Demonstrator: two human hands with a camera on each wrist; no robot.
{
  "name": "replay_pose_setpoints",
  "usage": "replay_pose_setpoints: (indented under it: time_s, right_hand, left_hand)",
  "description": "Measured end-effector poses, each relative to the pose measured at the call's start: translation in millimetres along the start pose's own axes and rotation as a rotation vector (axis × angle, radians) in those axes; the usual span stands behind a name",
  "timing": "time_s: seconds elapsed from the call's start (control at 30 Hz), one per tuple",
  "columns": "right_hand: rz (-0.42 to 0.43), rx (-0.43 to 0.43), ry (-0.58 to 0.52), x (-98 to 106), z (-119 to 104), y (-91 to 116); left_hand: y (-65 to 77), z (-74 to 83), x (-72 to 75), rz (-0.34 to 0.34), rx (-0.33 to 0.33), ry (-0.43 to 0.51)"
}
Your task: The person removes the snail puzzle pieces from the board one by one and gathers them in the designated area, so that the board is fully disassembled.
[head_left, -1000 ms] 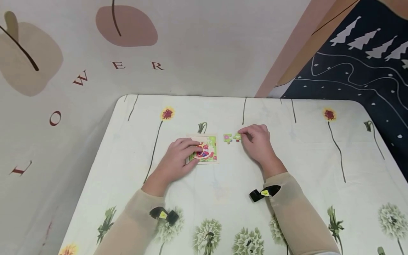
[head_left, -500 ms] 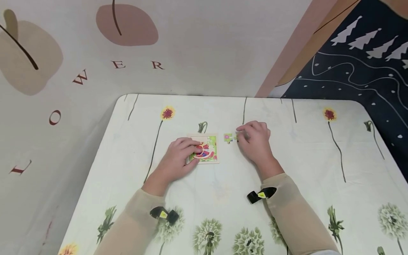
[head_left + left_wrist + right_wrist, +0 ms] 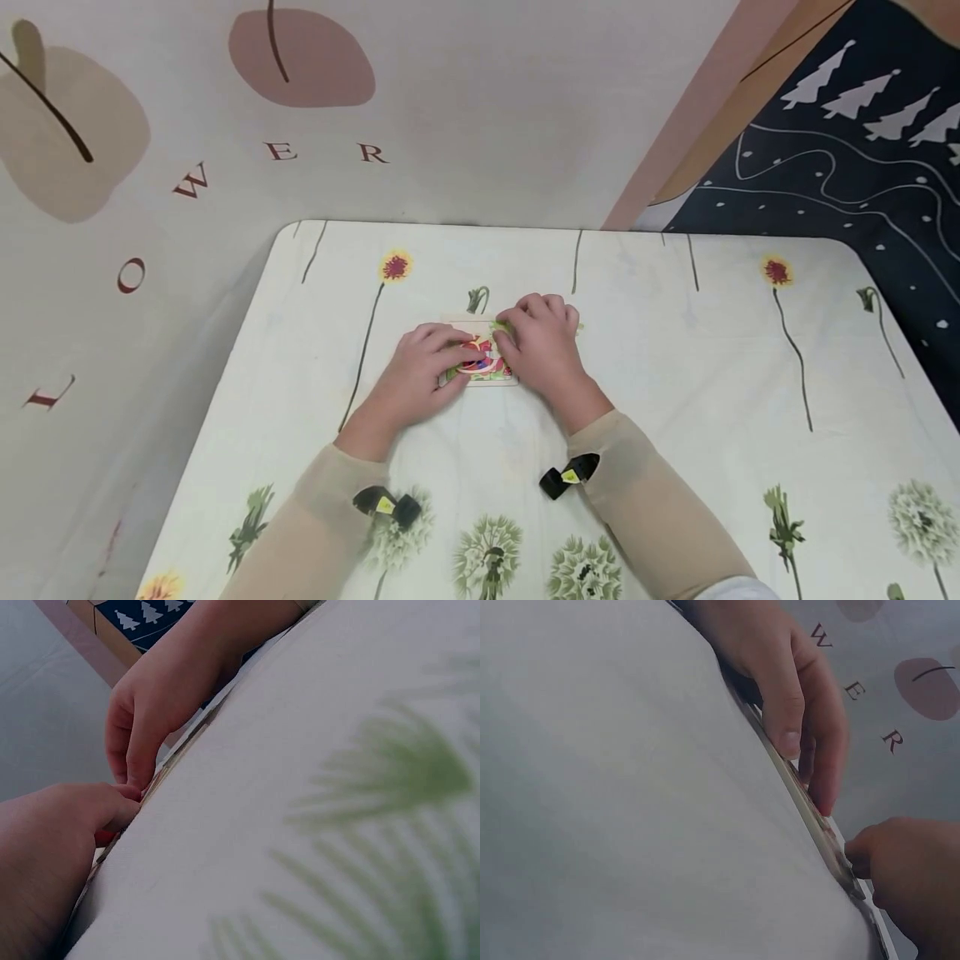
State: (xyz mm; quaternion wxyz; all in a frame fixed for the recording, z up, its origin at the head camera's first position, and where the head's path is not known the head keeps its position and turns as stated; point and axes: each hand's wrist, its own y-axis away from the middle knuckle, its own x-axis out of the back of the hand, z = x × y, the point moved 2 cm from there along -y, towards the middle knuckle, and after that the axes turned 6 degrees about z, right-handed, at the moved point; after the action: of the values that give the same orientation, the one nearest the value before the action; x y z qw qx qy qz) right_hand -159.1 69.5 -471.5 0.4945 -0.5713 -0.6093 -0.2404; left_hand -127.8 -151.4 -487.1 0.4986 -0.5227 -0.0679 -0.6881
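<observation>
On the tablecloth [image 3: 675,358], the left hand [image 3: 416,362] lay loose across the puzzle board [image 3: 495,372]; the right hand [image 3: 542,343] narrowed at its corner (any pinched piece, I couldn't tell). Too hard a push might have slid the board. Only the head view showed its printed face [image 3: 487,365]; the wrist views, its edge [image 3: 810,814].

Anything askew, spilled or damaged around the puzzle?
Nothing stands out. The puzzle board lies flat on the floral cloth, left hand on it, right hand at its far right corner. No spill or damage shows, though the hands cover part.
</observation>
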Motion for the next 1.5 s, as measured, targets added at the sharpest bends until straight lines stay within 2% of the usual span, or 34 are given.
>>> replay_pose_setpoints:
  time_s: [0.3,0.57,0.77,0.97,1.13,1.3,1.5]
  right_hand:
    - [-0.035,-0.022,0.003,0,-5,-2]
    - [-0.163,-0.035,0.005,11,-2,-4]
    - [-0.186,-0.050,-0.005,14,0,-4]
    - [-0.218,-0.067,-0.065,10,0,-6]
    - [-0.231,-0.051,-0.089,9,-1,-7]
    - [-0.233,-0.025,-0.042,13,-3,-8]
    - [-0.206,-0.023,0.103,21,-8,-8]
  left_hand:
    - [0.7,0.6,2.7,0.003,0.008,0.007]
    - [-0.5,1.7,-1.5,0.010,0.001,0.021]
    - [-0.7,1.5,-3.7,-0.001,-0.003,0.006]
    - [0.4,0.8,-0.6,0.000,0.002,-0.004]
    - [0.7,0.5,1.2,-0.004,0.007,-0.006]
    - [0.5,0.3,2.4,-0.002,0.012,-0.002]
    - [0.6,1.2,2.5,-0.013,0.020,-0.005]
